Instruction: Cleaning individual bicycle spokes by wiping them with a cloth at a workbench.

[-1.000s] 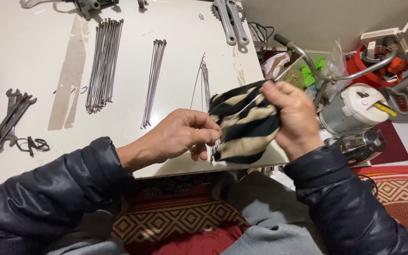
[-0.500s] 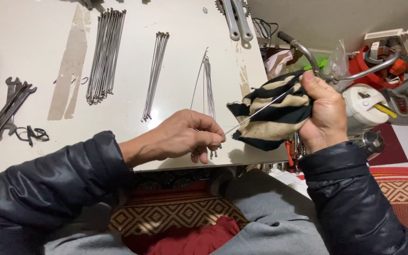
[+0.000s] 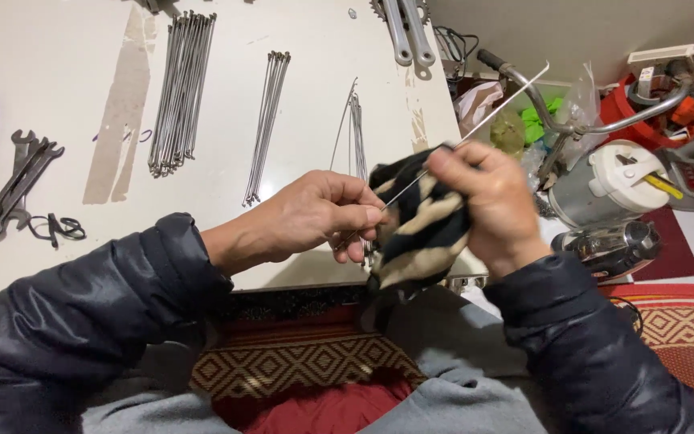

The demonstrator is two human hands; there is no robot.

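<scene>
Head view: my left hand (image 3: 315,215) pinches one end of a thin metal spoke (image 3: 501,111) while my right hand (image 3: 487,201) clamps a striped rag (image 3: 423,229) around it above the table edge (image 3: 307,277), mid-wipe; next calls for sliding the rag along it.

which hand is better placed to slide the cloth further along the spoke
Right, most likely. The right hand already grips the striped cloth wrapped around the thin metal spoke, so it can run the cloth along it. The left hand pinches the spoke's near end, steadying it.
</scene>
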